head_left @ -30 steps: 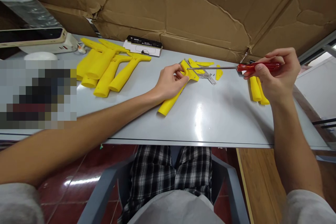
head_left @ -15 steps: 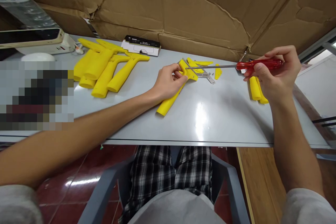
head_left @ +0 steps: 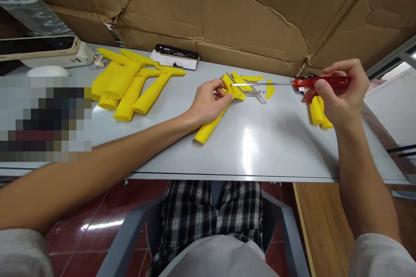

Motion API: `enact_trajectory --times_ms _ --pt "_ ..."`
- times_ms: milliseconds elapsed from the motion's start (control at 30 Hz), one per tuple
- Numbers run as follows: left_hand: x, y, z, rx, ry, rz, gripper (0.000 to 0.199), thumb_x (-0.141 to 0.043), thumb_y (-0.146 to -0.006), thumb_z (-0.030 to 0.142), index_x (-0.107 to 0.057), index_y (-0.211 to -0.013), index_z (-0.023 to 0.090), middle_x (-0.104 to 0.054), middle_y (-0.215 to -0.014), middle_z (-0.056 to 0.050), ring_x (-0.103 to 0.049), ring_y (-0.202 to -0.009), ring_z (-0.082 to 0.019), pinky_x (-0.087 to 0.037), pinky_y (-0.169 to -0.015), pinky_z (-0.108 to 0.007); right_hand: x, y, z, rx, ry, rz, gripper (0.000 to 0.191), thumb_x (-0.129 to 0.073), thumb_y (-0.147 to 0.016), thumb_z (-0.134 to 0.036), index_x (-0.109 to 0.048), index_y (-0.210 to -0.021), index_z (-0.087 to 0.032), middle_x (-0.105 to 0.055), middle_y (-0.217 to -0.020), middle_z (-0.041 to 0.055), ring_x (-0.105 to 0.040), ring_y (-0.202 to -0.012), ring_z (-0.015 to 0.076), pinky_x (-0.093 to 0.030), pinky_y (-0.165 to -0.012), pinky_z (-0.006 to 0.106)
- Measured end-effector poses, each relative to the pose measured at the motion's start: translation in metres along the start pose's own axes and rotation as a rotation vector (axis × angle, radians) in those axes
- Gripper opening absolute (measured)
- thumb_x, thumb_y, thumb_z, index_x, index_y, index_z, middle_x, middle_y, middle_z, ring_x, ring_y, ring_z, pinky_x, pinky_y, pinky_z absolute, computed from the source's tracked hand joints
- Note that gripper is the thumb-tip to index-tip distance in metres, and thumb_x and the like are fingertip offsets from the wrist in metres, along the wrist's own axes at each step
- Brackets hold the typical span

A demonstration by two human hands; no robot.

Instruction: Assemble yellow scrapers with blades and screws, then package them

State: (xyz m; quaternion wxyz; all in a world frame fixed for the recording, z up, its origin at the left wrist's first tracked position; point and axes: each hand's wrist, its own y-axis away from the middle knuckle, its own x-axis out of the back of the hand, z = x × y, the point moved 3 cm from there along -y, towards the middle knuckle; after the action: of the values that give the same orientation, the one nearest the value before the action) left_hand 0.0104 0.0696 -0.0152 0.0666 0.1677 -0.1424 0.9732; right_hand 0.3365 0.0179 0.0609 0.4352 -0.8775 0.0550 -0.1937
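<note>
Left hand [head_left: 210, 101] pinching yellow grip [head_left: 211, 128], axis slanting near-left; right hand [head_left: 345, 91] holding screwdriver [head_left: 301, 83] crosswise, tip apparently touching grip.

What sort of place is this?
Probably a makeshift indoor workspace: a screwdriver in the right hand, yellow handles grouped on the table, and cardboard behind it.

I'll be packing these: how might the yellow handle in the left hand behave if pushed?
The yellow handle looks stiff, unbent in the left hand. Its tubular end might rock, but the wide, angled head should limit rolling.
</note>
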Motion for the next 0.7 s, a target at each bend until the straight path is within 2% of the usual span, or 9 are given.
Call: enact_trajectory --times_ms 100,167,267,333,367,567,700 --pt "0.0003 0.0005 0.0012 0.001 -0.007 -0.001 0.017 -0.076 -0.080 0.031 -0.061 -0.085 0.025 -0.070 -0.079 -0.002 -0.062 -0.067 -0.018 -0.051 -0.056 -0.030 0.0016 0.0016 0.0003 -0.025 0.040 0.009 0.036 -0.088 -0.090 -0.050 -0.064 -0.094 -0.024 -0.058 -0.063 -0.0069 -0.070 -0.045 0.0179 -0.049 -0.033 0.025" --pt "0.0003 0.0004 0.0012 -0.001 -0.006 -0.002 0.018 -0.077 -0.080 0.033 -0.062 -0.085 0.025 -0.070 -0.078 -0.002 -0.062 -0.067 -0.018 -0.051 -0.056 -0.029 0.0016 0.0014 -0.0009 -0.007 0.015 -0.028 0.038 -0.089 -0.087 -0.050 -0.064 -0.101 -0.025 -0.061 -0.067 -0.0064 -0.072 -0.049 0.0184 -0.052 -0.036 0.026" --pt "0.0002 0.0001 0.0011 -0.001 -0.007 0.000 0.017 -0.077 -0.080 0.034 -0.063 -0.086 0.025 -0.070 -0.077 -0.002 -0.062 -0.066 -0.018 -0.050 -0.055 -0.029 0.0013 -0.0004 -0.0016 0.014 -0.050 -0.054 0.049 -0.096 -0.078 -0.045 -0.063 -0.111 -0.029 -0.071 -0.092 -0.0022 -0.076 -0.063 0.0183 -0.057 -0.040 0.027" --pt "0.0003 0.0003 0.0017 -0.001 -0.010 0.000 0.016 -0.076 -0.080 0.032 -0.064 -0.086 0.025 -0.070 -0.078 -0.002 -0.062 -0.065 -0.018 -0.051 -0.055 -0.030 0.0016 -0.0019 -0.0005 0.019 -0.057 -0.030 0.050 -0.098 -0.076 -0.041 -0.064 -0.109 -0.028 -0.071 -0.111 0.0011 -0.077 -0.071 0.0174 -0.060 -0.041 0.027" --pt "0.0003 0.0006 0.0023 -0.001 -0.011 -0.002 0.015 -0.076 -0.080 0.031 -0.064 -0.086 0.025 -0.070 -0.078 -0.002 -0.062 -0.065 -0.018 -0.051 -0.056 -0.030 0.0019 -0.0024 0.0003 0.022 -0.056 -0.012 0.049 -0.099 -0.076 -0.041 -0.064 -0.108 -0.028 -0.071 -0.113 0.0017 -0.077 -0.072 0.0172 -0.060 -0.041 0.027" --pt "0.0006 0.0012 0.0043 0.007 -0.012 -0.006 0.015 -0.075 -0.079 0.029 -0.062 -0.086 0.024 -0.069 -0.078 -0.001 -0.062 -0.065 -0.017 -0.050 -0.056 -0.029 0.0035 -0.0009 0.0043 0.026 0.057 0.048 0.038 -0.093 -0.087 -0.046 -0.066 -0.097 -0.022 -0.069 -0.076 -0.0021 -0.075 -0.057 0.0166 -0.056 -0.041 0.024" --pt "0.0007 0.0009 0.0037 0.014 -0.009 -0.007 0.015 -0.075 -0.079 0.029 -0.063 -0.086 0.025 -0.069 -0.077 -0.001 -0.061 -0.065 -0.017 -0.050 -0.055 -0.029 0.0033 0.0010 0.0031 0.042 0.113 0.056 0.035 -0.080 -0.098 -0.052 -0.066 -0.089 -0.021 -0.064 -0.069 -0.0034 -0.067 -0.045 0.0130 -0.043 -0.034 0.022"
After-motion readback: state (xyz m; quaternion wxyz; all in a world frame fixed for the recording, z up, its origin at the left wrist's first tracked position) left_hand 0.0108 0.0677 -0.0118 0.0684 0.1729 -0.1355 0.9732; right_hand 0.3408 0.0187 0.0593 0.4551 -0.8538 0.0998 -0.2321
